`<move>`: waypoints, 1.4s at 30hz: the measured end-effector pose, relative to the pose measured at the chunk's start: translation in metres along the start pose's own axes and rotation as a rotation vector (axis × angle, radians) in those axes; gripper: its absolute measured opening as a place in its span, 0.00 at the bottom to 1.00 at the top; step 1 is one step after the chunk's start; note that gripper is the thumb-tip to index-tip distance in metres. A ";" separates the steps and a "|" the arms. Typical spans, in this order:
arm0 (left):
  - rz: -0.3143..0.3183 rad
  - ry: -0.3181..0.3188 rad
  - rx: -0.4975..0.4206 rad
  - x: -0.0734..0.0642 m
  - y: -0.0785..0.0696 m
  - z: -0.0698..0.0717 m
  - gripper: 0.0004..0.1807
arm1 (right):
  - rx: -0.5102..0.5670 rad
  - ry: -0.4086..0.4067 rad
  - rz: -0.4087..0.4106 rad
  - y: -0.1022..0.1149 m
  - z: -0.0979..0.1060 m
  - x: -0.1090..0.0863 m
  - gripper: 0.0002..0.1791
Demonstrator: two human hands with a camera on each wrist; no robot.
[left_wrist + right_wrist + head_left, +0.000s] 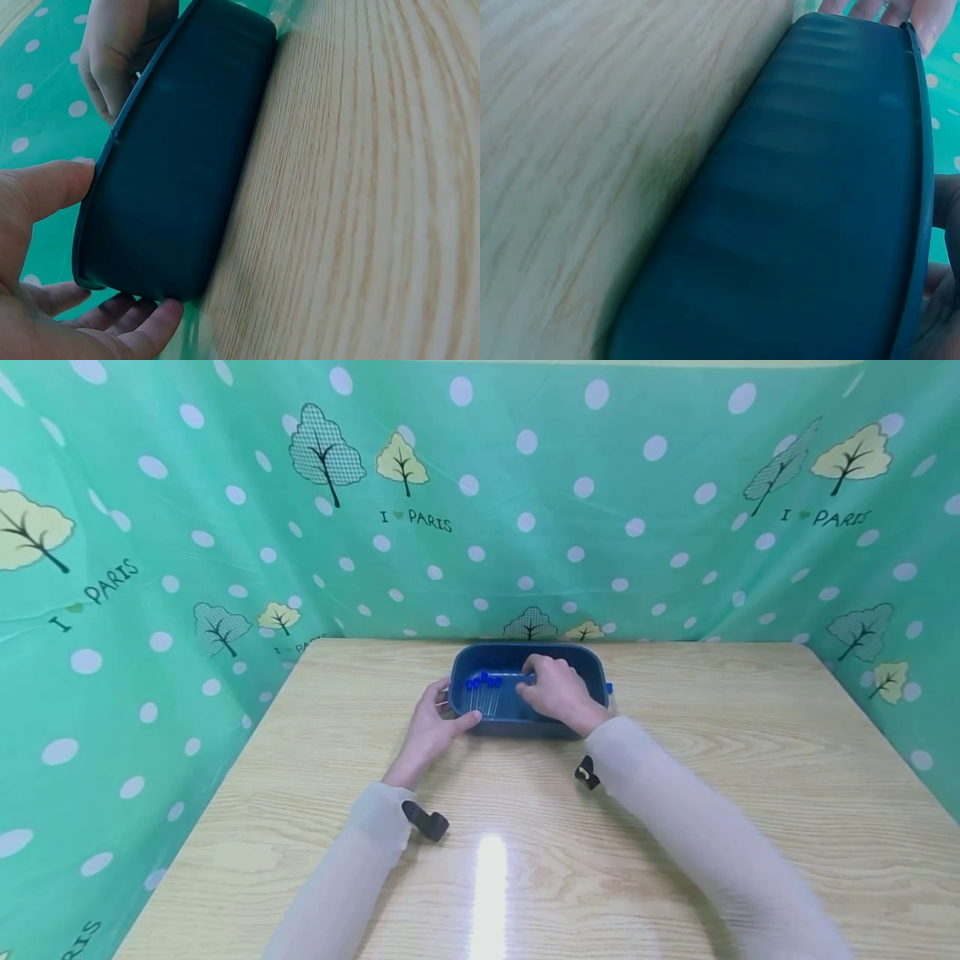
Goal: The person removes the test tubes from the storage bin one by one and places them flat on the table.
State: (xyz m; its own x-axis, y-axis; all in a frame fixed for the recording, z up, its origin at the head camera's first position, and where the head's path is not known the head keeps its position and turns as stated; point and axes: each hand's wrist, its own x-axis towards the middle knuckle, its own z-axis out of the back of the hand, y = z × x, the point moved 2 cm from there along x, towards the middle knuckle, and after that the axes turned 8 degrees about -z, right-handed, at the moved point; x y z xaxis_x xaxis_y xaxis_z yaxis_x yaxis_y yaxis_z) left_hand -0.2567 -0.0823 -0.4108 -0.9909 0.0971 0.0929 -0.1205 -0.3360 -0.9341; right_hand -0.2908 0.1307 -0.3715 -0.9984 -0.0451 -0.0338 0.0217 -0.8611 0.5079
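A dark blue rectangular tub (pixel 525 727) stands near the table's back edge. My left hand (pixel 435 722) grips its left end; in the left wrist view the thumb (pixel 64 187) touches the rim and the fingertips (pixel 161 322) meet the end wall. Several clear tubes with blue caps (pixel 483 682) lie side by side inside, toward the left. My right hand (pixel 558 689) reaches into the tub, with its thumb and forefinger pinching what looks like another blue-capped tube (pixel 529 679). Most of that tube is hidden. In the right wrist view, the tub wall covers most of this hand.
A small blue piece (pixel 610 688) shows just outside the tub's right end. The wooden table (pixel 480 802) runs back to a green dotted curtain (pixel 480 527), which also hangs at both sides. A black strap mount (pixel 426 821) sits on the left wrist.
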 end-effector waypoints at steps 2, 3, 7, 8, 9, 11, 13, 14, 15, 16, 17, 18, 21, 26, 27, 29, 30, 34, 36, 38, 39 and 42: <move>0.003 0.000 0.002 -0.001 0.000 0.000 0.46 | 0.002 0.013 -0.003 0.002 -0.002 0.000 0.19; 0.005 0.000 0.003 0.000 0.000 0.000 0.45 | 0.005 0.017 -0.003 0.002 -0.003 0.001 0.19; 0.005 -0.003 0.010 -0.001 0.000 0.001 0.45 | 0.029 0.023 -0.007 0.004 -0.005 0.003 0.19; 0.003 -0.003 0.011 -0.001 0.000 0.000 0.44 | 0.030 0.021 -0.009 0.004 -0.006 0.003 0.19; 0.003 -0.004 0.010 -0.001 0.000 0.000 0.44 | 0.030 0.022 -0.013 0.004 -0.006 0.004 0.19; -0.001 -0.002 0.011 0.000 0.000 0.000 0.44 | 0.027 0.028 -0.022 0.003 -0.008 0.004 0.19; 0.000 -0.001 0.010 0.000 0.000 0.000 0.44 | 0.019 0.034 -0.029 0.003 -0.009 0.005 0.20; -0.001 0.001 0.010 0.000 0.000 0.000 0.44 | 0.016 0.036 -0.032 0.003 -0.010 0.005 0.20; -0.002 0.002 0.011 0.000 0.000 0.000 0.44 | 0.014 0.038 -0.034 0.003 -0.011 0.006 0.21; -0.004 0.004 0.010 0.000 0.000 0.000 0.44 | 0.014 0.038 -0.034 0.003 -0.011 0.006 0.21; -0.002 0.003 0.010 0.000 0.000 0.000 0.43 | 0.014 0.037 -0.033 0.004 -0.012 0.006 0.21; -0.002 0.004 0.009 0.000 0.000 0.000 0.43 | 0.015 0.035 -0.031 0.004 -0.012 0.007 0.20; -0.001 0.005 0.011 -0.001 0.000 0.000 0.43 | 0.018 0.036 -0.029 0.006 -0.013 0.008 0.20; 0.004 0.005 0.017 0.000 0.000 0.000 0.44 | 0.018 0.053 -0.036 0.009 -0.016 0.010 0.20; 0.005 0.005 0.019 0.000 0.001 0.000 0.44 | 0.018 0.056 -0.037 0.009 -0.017 0.010 0.20; 0.005 0.004 0.019 0.000 0.001 0.000 0.44 | 0.016 0.058 -0.038 0.010 -0.018 0.011 0.20; 0.004 0.003 0.020 0.000 0.001 0.000 0.44 | 0.015 0.059 -0.039 0.011 -0.018 0.012 0.20; 0.005 0.001 0.023 0.000 0.002 0.000 0.43 | 0.013 0.071 -0.055 0.014 -0.021 0.015 0.21; 0.008 -0.001 0.025 0.000 0.003 0.000 0.43 | 0.007 0.081 -0.058 0.016 -0.022 0.017 0.22; 0.011 -0.003 0.025 0.001 0.003 0.000 0.43 | 0.004 0.088 -0.062 0.018 -0.023 0.018 0.23; 0.012 -0.002 0.024 0.001 0.003 0.000 0.43 | 0.004 0.091 -0.063 0.019 -0.023 0.019 0.23; 0.011 0.001 0.020 0.001 0.003 0.000 0.43 | 0.006 0.099 -0.069 0.021 -0.025 0.021 0.23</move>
State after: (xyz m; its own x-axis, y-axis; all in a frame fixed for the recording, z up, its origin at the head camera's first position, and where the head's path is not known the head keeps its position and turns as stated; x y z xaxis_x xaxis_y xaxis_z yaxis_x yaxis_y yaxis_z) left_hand -0.2575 -0.0831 -0.4133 -0.9921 0.0943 0.0826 -0.1110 -0.3555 -0.9280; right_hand -0.3102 0.0988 -0.3825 -0.9875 -0.0360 -0.1533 -0.0472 -0.8611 0.5062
